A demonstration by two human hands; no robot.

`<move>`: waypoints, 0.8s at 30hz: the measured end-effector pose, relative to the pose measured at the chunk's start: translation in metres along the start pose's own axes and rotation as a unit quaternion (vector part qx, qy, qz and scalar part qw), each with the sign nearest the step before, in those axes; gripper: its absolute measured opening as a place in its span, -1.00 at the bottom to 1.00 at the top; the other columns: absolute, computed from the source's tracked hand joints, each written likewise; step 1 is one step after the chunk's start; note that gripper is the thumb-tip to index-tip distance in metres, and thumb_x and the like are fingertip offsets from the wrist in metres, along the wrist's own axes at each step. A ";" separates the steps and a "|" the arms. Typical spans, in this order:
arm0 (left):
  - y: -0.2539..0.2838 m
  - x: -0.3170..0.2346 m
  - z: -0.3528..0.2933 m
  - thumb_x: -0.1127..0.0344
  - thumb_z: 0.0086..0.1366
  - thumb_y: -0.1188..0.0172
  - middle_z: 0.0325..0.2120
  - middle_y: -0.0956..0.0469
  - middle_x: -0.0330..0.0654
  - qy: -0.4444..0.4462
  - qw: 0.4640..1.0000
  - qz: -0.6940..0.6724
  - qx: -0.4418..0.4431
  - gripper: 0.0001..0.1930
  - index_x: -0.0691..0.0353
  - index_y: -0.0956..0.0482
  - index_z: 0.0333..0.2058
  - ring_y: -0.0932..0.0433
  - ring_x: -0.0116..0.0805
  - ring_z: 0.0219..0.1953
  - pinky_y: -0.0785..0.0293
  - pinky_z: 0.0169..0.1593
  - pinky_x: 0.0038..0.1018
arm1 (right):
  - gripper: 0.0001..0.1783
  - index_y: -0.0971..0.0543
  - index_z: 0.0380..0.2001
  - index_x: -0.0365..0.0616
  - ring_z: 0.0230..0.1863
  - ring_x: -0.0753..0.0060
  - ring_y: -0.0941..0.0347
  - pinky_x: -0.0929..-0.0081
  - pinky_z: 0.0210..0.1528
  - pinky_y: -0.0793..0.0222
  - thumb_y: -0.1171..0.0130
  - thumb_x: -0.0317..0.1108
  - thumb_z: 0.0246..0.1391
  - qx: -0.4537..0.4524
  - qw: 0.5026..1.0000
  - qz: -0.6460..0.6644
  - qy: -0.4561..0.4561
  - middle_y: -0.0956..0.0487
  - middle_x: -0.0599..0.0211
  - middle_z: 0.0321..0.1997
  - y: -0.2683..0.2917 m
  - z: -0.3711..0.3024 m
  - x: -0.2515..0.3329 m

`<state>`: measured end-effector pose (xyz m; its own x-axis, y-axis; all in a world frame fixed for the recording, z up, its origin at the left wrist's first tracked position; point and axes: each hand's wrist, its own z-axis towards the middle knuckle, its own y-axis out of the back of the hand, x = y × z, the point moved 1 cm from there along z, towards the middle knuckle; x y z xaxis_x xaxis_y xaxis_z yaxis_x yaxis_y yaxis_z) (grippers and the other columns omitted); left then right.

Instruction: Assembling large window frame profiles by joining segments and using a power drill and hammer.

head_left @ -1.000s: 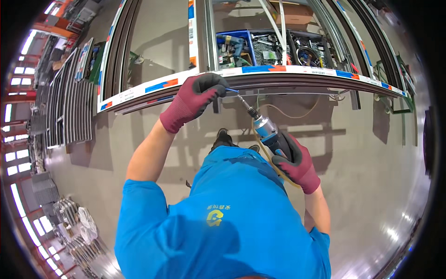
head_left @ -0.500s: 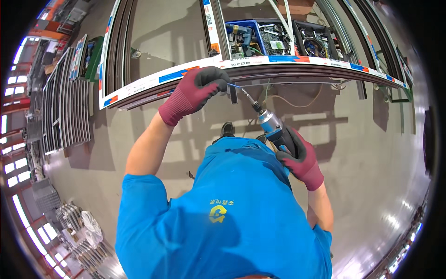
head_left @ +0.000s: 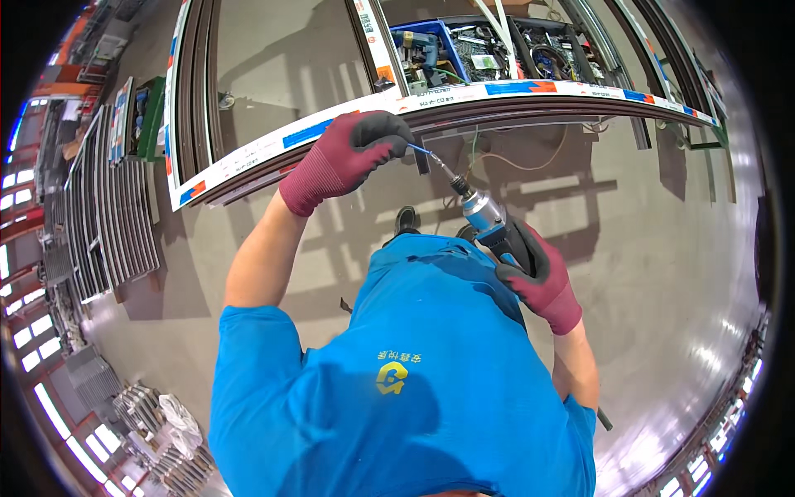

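My right hand [head_left: 538, 277], in a maroon and black work glove, is wrapped round the grip of a blue and silver power drill [head_left: 486, 217]. The drill points up and to the left, with a long slim bit [head_left: 443, 168] in its chuck. At the bit's tip, a thin bluish screw-like piece [head_left: 420, 150] runs in line with it. My left hand [head_left: 352, 153], gloved alike, pinches the far end of that piece; the fingertips partly hide it. Just beyond the left hand lies the near rail of a window frame [head_left: 331, 128], covered in printed white, blue and orange film.
Beyond the rail, a blue bin [head_left: 453, 54] holds another power tool, beside dark trays [head_left: 513, 37] of loose hardware. Metal profiles [head_left: 108, 224] are stacked at left near a green rack [head_left: 151, 120]. A thin hose [head_left: 530, 166] hangs below the frame.
The view has shifted slightly, moving the frame and bins up and left in the picture. Both hands keep their grip, with the drill tip still meeting the thin piece.
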<state>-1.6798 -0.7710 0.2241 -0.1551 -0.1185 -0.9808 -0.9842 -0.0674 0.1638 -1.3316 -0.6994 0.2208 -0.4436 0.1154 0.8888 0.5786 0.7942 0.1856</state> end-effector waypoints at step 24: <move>0.010 0.012 0.007 0.39 0.41 -0.15 -0.39 -0.55 -0.20 -0.005 0.982 0.184 0.041 -0.83 0.38 -0.58 -0.14 -0.47 -0.46 -0.34 -0.47 -0.18 -0.48 | -0.09 -0.44 0.37 -0.26 0.15 0.25 -0.61 0.32 0.20 -0.48 -0.51 -0.48 -0.14 -0.063 0.969 -0.203 0.125 -0.65 0.06 0.17 0.015 0.009 -0.021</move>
<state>-1.6918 -0.7659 0.2136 -0.5012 -0.1111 -0.8582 -0.8653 0.0576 0.4979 -1.3202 -0.6842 0.2013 -0.4820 -0.3517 0.8025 0.4762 0.6636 0.5769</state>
